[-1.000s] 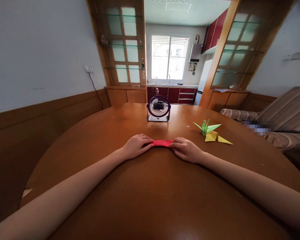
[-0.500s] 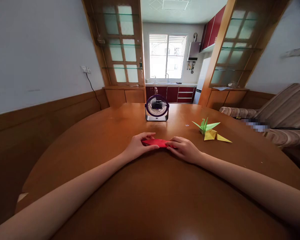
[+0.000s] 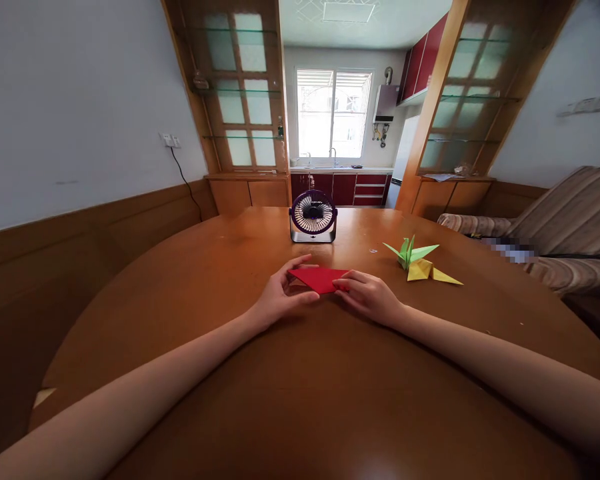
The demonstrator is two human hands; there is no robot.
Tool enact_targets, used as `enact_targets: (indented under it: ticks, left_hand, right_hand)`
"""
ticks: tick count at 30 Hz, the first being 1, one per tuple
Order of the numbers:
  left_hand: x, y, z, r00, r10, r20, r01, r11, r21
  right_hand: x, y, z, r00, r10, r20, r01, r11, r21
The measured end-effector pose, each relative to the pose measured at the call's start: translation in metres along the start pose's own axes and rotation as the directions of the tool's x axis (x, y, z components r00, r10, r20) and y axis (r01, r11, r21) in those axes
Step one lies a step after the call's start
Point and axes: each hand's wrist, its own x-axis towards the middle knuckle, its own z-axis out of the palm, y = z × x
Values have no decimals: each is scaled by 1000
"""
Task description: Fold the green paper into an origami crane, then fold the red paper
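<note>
A folded piece of red paper (image 3: pixel 317 279), a flat shape with pointed corners, is held just above the table between my hands. My right hand (image 3: pixel 370 297) pinches its right end, fingers curled and partly covering that end. On the other side, my left hand (image 3: pixel 279 293) is open around the paper's left tip, index finger raised behind it and thumb stretched along the near edge. The thumb tip lies close to the paper's lower corner; whether it touches is unclear.
A green origami crane (image 3: pixel 409 253) and a yellow folded-paper piece (image 3: pixel 421 270) stand to the right on the round wooden table (image 3: pixel 300 400). Beyond my hands is a small purple fan (image 3: pixel 313 215). A striped sofa (image 3: pixel 575 227) is at the right.
The red paper has tilted up, showing more of its flat face. My left fingers have spread wider around its left end; my right hand still holds the right end.
</note>
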Motion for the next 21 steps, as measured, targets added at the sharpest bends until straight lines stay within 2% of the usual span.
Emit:
enact_targets:
  ticks: [2,6,9,14,21]
  left_hand:
    - [-1,-2,5,999,48,12,-48,998,37]
    - [-3,-7,13,991,132,-31,-127,981,147]
    - [-5,-8,15,977,206,-46,-184,939,290]
    - [-6,-8,17,974,225,0,-203,880,430]
    - [-5,-11,24,956,292,-8,-253,841,478]
  right_hand:
    - [-1,1,2,1000,-9,-28,9,999,-31]
    - [-2,4,6,992,-93,-88,77,982,-171]
    - [-3,5,8,990,-125,-60,107,963,-246]
    - [-2,5,7,991,-131,-27,121,965,-234]
    - [1,3,6,976,-213,-32,196,940,-277]
